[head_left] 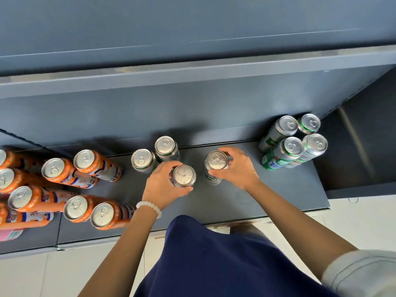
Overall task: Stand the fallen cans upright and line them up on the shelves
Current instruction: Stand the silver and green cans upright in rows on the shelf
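Note:
I look down on a low grey shelf (278, 189). My left hand (159, 185) grips an upright silver-topped green can (183, 175) near the shelf's middle. My right hand (237, 168) is closed around a second upright green can (216, 160) just to the right. Behind my left hand stand two more green cans (141, 160) (165, 145), close together. Several green cans (292, 146) stand in a cluster at the far right. Several orange cans (85, 160) stand upright in loose rows on the left.
An upper shelf edge (192, 71) overhangs the back of the lower shelf. A pale tiled floor (353, 221) lies in front. A dark blue garment (214, 260) covers the lower middle. A pink item (10, 234) shows at the left edge.

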